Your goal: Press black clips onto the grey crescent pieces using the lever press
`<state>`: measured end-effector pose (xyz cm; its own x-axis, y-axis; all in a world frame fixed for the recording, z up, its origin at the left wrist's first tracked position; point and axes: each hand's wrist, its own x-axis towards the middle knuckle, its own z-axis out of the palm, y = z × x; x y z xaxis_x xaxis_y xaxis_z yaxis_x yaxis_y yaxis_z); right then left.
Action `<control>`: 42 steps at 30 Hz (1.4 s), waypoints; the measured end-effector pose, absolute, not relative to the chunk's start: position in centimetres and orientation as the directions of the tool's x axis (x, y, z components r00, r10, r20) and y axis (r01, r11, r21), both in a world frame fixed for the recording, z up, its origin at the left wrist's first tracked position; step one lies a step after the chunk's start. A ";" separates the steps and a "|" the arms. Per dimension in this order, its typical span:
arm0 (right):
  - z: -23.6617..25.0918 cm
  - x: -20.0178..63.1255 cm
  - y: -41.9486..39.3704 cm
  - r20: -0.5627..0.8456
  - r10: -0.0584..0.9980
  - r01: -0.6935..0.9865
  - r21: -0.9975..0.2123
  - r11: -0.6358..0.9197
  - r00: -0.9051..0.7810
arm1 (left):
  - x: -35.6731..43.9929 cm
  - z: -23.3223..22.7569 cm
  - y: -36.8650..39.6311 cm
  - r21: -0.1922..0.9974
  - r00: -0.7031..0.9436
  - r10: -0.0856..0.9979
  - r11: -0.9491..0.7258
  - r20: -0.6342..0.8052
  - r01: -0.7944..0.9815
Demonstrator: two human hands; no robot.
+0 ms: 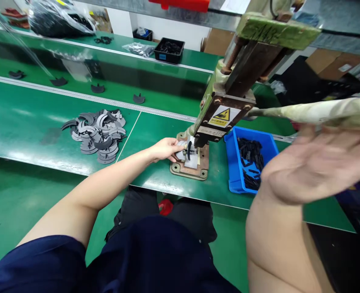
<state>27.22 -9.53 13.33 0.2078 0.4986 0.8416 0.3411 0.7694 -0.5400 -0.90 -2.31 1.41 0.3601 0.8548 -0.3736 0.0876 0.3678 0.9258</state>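
Note:
My left hand (166, 149) pinches a light grey curved plastic piece (180, 154) at the base of a hand press. A small black curved strip (189, 150) stands at the piece, under the ram (201, 140). The press base (203, 173) is a worn metal plate on the green bench. Raised at the right, my right hand (320, 167) is slightly blurred and grips the press lever (314, 112), its fingers partly hidden behind it. Left of the press lies a heap of grey curved pieces (102, 136).
A blue bin (236, 185) of small black parts stands right of the press. Beyond the bench, a green conveyor (118, 95) carries several dark curved pieces. Farther back are a black tray (169, 57) and a plastic bag of dark parts (56, 20). A metal shelf hangs overhead.

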 end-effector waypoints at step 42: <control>0.0 21.2 -14.4 0.628 0.761 0.371 -0.676 0.636 -0.162 | -1.1 6.0 -9.9 0.941 0.430 0.899 -0.214 0.084 0.263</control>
